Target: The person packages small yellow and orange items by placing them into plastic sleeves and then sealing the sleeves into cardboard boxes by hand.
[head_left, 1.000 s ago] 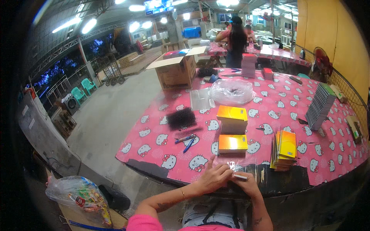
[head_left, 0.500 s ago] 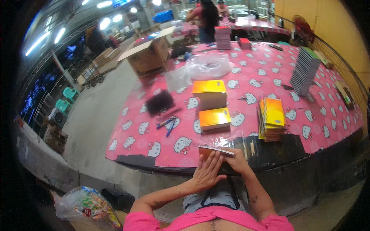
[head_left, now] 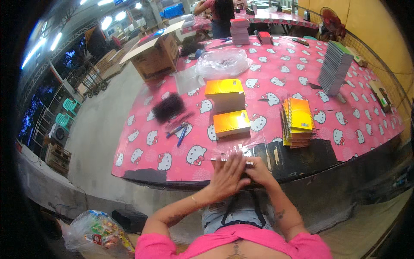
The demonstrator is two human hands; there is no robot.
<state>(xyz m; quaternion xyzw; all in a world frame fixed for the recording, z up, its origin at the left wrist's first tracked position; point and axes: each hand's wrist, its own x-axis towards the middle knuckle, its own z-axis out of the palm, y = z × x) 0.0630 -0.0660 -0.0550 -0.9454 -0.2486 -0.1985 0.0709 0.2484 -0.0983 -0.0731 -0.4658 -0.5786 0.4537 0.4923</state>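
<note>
My left hand [head_left: 227, 173] lies with its fingers stretched out over the face of a small spiral notebook [head_left: 249, 163], which is tilted at the table's near edge. The right side of that notebook is gripped by my right hand [head_left: 259, 170], its fingers curled and partly hidden. Beyond them sits a short stack of yellow-orange spiral notebooks [head_left: 232, 122], with a taller stack of the same kind [head_left: 225, 91] behind it. To the right is a fanned pile of yellow spiral notebooks [head_left: 299, 118].
Blue pens [head_left: 182, 134] and a bunch of black coils [head_left: 168, 108] lie left on the pink patterned table [head_left: 276, 129]. Farther back are clear plastic [head_left: 224, 62], an open carton [head_left: 156, 58] and a tall grey-edged stack [head_left: 334, 71]. A person [head_left: 222, 19] stands beyond.
My left hand has slid up across the notebook, covering more of it. The right hand keeps its grip. The whole view has shifted slightly.
</note>
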